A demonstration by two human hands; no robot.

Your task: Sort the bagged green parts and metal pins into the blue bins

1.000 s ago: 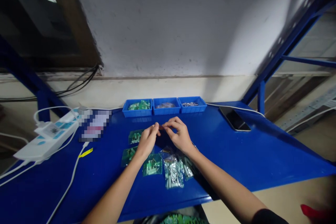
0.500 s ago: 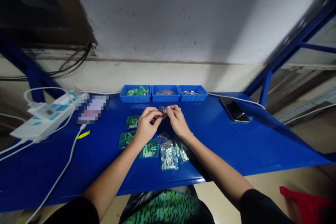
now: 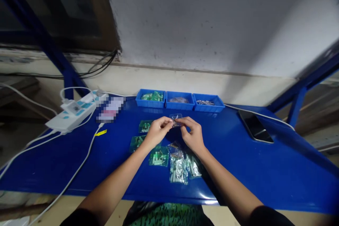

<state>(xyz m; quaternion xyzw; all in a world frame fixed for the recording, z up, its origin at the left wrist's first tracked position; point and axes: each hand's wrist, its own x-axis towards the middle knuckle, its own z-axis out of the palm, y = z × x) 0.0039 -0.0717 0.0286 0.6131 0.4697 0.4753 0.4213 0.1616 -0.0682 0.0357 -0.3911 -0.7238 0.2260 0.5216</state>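
Note:
A small clear plastic bag with thin metallic pieces in it is held up over the blue table. My left hand pinches its left side between thumb and fingertips. From the right, my right hand has its fingertips on the same bag, with the index finger stretched along it and the other fingers curled. Below my hands lie clear bags of pale pieces and a bag partly under my right wrist. Green-tinted bags of pale green and metal parts lie around my left forearm.
Three blue bins stand along the back: one with green bags, one with clear bags, one with metal rods. A phone lies at right. At left are a white power strip, a cable and a blurred-out object.
The view has turned left, so the table things sit farther right. My right index finger has stretched out along the clear bag, and more of the bag shows above my fingers.

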